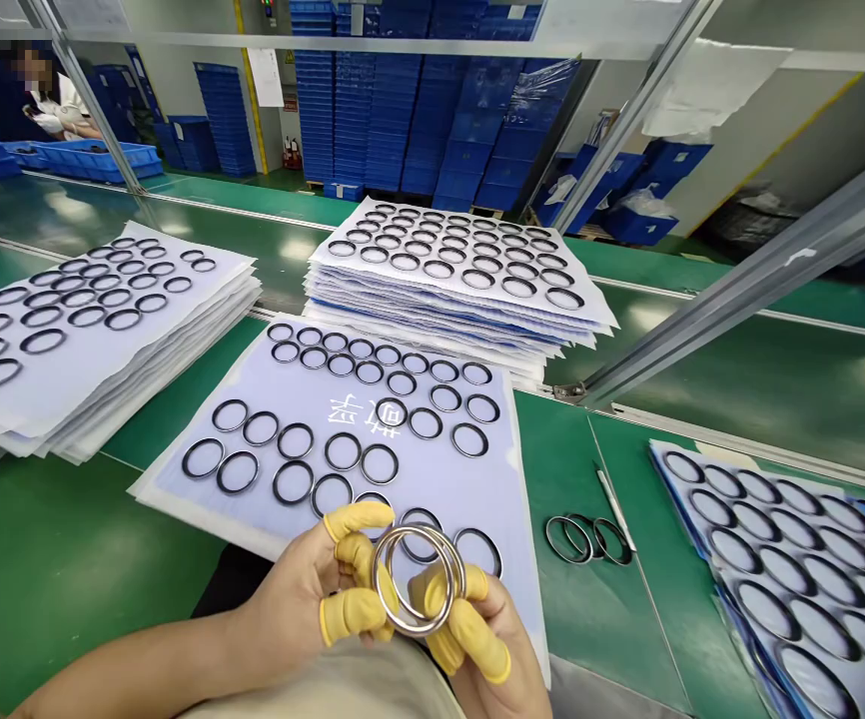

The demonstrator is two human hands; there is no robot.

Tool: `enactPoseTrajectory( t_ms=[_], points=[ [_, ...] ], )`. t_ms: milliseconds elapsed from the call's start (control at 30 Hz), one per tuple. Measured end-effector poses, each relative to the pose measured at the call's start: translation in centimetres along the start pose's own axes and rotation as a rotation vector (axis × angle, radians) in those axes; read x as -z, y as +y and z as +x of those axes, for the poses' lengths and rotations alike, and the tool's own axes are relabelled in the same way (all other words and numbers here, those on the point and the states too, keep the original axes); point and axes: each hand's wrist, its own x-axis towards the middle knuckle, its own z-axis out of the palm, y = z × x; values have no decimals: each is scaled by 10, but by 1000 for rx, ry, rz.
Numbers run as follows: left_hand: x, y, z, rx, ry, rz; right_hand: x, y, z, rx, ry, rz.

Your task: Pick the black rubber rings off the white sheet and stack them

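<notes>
My left hand [302, 589] and my right hand [496, 644], both in yellow finger cots, hold overlapping shiny metal rings [417, 630] upright in front of my body. The left fingers are closed on the rings' left side; the right fingers grip from the lower right, partly hidden behind them. Exactly how many rings are held is hard to make out. Just beyond lies a white sheet [447, 479] with several black-and-silver rings laid out flat in loose rows and some white handwritten marks. To the right, a few loose rings [548, 539] overlap on the green table beside a white pen [612, 504].
Stacks of ring-covered sheets stand at the left [155, 350] and at the back [418, 305]. A blue-edged sheet of rings [702, 544] lies at right. A slanted metal post [717, 270] rises behind the table. Beyond are blue crates [395, 100] and a person [69, 105].
</notes>
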Motion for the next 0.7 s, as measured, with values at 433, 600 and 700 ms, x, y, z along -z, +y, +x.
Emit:
enactPoseTrajectory(
  t_ms=[433, 600, 700],
  points=[
    [-4, 3, 5, 78, -23, 16, 5, 1, 2, -3, -50, 0],
    [18, 26, 23, -98, -71, 753, 4, -8, 0, -28, 28, 29],
    [40, 37, 47, -250, -4, 1373, 8, -9, 2, -19, 95, 38]
  ],
)
